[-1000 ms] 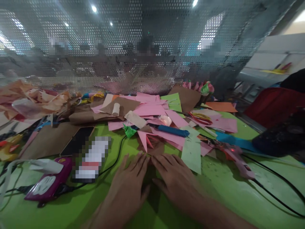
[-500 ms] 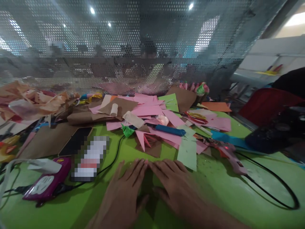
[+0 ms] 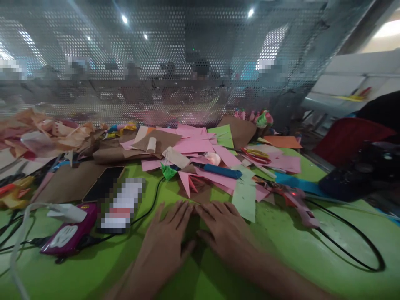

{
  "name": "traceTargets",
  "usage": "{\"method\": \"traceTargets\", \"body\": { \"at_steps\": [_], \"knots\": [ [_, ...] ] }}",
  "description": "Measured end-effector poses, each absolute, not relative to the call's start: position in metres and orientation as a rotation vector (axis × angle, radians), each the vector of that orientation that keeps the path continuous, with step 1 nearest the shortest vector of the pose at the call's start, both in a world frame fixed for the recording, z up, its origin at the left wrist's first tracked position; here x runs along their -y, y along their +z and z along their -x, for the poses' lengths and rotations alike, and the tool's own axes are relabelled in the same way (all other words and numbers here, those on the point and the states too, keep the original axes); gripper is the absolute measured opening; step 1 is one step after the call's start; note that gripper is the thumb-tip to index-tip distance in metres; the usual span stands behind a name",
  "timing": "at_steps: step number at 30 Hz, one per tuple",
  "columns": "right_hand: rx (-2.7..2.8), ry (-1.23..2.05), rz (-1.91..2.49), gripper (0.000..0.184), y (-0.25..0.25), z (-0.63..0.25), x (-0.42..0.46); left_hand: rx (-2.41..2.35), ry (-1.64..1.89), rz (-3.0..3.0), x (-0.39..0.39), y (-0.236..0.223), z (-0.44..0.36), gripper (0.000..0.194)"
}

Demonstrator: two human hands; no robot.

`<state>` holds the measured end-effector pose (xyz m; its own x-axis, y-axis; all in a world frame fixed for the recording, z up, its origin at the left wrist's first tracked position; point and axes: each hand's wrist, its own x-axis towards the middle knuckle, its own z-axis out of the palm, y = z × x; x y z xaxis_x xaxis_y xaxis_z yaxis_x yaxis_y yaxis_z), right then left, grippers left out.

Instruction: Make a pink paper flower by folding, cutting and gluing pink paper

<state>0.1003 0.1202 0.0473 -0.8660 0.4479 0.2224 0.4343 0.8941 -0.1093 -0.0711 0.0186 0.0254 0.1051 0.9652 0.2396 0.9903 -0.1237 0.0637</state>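
In the head view, a green table (image 3: 281, 254) runs up to a tall perforated metal screen (image 3: 175, 50), with small ceiling lights (image 3: 125, 19) showing in its upper part. Paper scraps (image 3: 193, 144) in pink, brown and orange heap along the far side. A purple power strip (image 3: 70, 233) and a phone (image 3: 104, 183) lie to the left, a pink glue gun (image 3: 301, 206) to the right.

The left hand (image 3: 168, 235) and right hand (image 3: 226, 231) are palm down, fingers straight and together, the fingertips meeting; whether anything lies under them cannot be told. Just beyond the fingertips, on brown paper (image 3: 204, 193), sits a folded pink paper (image 3: 185, 182), its sharp point aimed back toward the person, its long axis running roughly away from them. Beside the right hand, a pale green strip (image 3: 245, 198) also lies lengthwise away from the person.
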Motion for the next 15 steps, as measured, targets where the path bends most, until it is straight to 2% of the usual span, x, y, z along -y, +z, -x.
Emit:
{"method": "traceTargets", "body": {
  "at_steps": [6, 15],
  "knots": [
    [2.699, 0.123, 0.744, 0.045, 0.054, -0.106, -0.141, 2.002, -0.361, 2.206, -0.023, 0.033, 0.084, 0.058],
    [2.666, 0.293, 0.78, 0.027, 0.052, -0.11, -0.142, 2.073, -0.53, 2.124, -0.013, 0.031, 0.095, 0.063]
  ]
}}
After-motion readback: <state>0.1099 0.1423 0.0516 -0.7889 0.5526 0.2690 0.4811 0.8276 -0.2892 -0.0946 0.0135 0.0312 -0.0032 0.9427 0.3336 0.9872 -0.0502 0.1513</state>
